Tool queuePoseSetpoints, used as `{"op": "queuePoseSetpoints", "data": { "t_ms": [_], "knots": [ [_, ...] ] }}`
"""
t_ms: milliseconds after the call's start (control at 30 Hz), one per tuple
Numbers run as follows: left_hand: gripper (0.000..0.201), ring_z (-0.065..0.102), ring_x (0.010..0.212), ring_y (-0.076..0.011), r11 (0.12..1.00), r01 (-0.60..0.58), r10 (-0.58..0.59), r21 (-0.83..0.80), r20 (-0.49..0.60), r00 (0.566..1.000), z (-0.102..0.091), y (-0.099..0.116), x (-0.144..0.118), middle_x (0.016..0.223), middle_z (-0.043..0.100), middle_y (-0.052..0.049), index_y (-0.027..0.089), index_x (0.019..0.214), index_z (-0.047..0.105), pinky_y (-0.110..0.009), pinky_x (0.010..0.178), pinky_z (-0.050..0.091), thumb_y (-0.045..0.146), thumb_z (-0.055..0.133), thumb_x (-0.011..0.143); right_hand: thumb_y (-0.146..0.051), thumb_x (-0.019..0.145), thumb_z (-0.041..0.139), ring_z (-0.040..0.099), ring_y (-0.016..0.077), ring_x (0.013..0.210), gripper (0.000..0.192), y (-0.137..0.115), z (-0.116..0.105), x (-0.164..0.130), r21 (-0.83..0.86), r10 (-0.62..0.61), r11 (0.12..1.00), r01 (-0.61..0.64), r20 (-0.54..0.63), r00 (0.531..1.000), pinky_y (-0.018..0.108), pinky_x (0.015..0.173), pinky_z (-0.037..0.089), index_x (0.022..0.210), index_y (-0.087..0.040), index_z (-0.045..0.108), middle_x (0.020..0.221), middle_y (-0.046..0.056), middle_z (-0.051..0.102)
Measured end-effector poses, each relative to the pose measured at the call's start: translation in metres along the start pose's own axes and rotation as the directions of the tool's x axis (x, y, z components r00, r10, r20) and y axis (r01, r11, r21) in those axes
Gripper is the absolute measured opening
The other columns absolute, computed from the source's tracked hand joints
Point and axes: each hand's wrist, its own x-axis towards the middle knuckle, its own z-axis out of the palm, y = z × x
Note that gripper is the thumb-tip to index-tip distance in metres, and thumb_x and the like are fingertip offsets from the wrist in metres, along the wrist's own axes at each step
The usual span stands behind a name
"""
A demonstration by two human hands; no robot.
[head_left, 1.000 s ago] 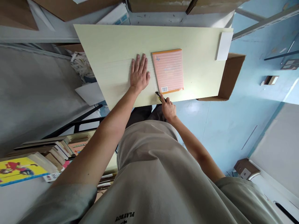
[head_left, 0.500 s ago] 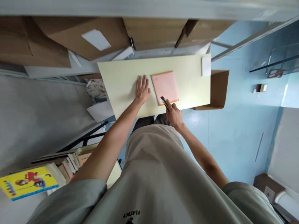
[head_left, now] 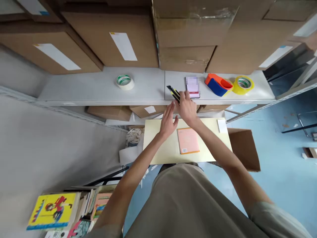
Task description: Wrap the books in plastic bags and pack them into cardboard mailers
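Knife (head_left: 173, 93) (black/yellow utility cutter) is in the right hand (head_left: 187, 107), pinched near its rear end, body sticking out up-left past the fingertips over the shelf (head_left: 99, 89) edge. Can't tell if the blade is out. To handle it well: keep the tip pointed away from the left hand, which sits just beside it, and lay it flat on bare shelf, parallel to the edge, not on the phone.

Phone (head_left: 193, 88) lies just beyond the right knuckles. Red/blue tape dispenser (head_left: 218, 84) and yellow tape (head_left: 244, 83) are further right of that hand; white tape roll (head_left: 125, 81) is well off to its left.

Right hand: arm extended forward and up, fingers curled closed on the knife. Left hand (head_left: 168, 122): raised, open, fingers together and extended, holding nothing, just below and left of the knife, above the board (head_left: 158, 145). Can't tell if it touches anything.

Orange book (head_left: 188, 140) lies flat on the board below both hands, untouched. Cardboard boxes (head_left: 123, 36) are stacked on the shelf behind.
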Motion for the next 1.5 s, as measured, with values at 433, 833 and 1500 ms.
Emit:
{"op": "queuePoseSetpoints", "data": {
  "t_ms": [433,833,1500],
  "knots": [
    [0.077,0.048,0.177,-0.0398,0.954,0.291,-0.296,0.07,0.076,0.952,0.02,-0.015,-0.055,0.189,0.049,-0.022,0.017,0.184,0.04,-0.064,0.15,0.038,0.032,0.059,0.111,-0.019,0.125,0.043,0.073,0.0351,0.139,0.04,-0.041,0.045,0.165,0.064,-0.202,0.978,0.198,0.071,0.977,0.056,0.12,0.057,0.152,-0.001,0.068,0.154,0.031,0.069],
    [0.051,0.079,0.122,-0.0313,0.597,0.802,-0.711,-0.025,0.447,0.543,0.159,-0.022,-0.181,0.148,0.07,-0.023,0.009,0.155,0.069,-0.047,0.116,0.064,0.021,0.07,0.105,-0.046,0.125,0.042,0.065,0.0378,0.144,0.043,0.143,0.193,-0.11,0.465,-0.066,0.884,-0.045,0.219,0.974,0.06,0.123,0.06,0.15,-0.019,0.066,0.15,0.022,0.068],
    [0.059,0.067,0.126,-0.0322,0.436,0.899,-0.758,-0.043,0.522,0.392,0.232,-0.002,-0.146,0.138,0.061,-0.018,0.012,0.146,0.073,-0.05,0.123,0.056,0.016,0.079,0.087,-0.055,0.086,0.083,0.072,0.0313,0.104,0.036,0.308,0.272,-0.191,0.485,0.367,0.46,-0.744,0.659,0.656,0.049,0.101,0.063,0.099,-0.026,0.064,0.112,0.014,0.078]
  ]
}}
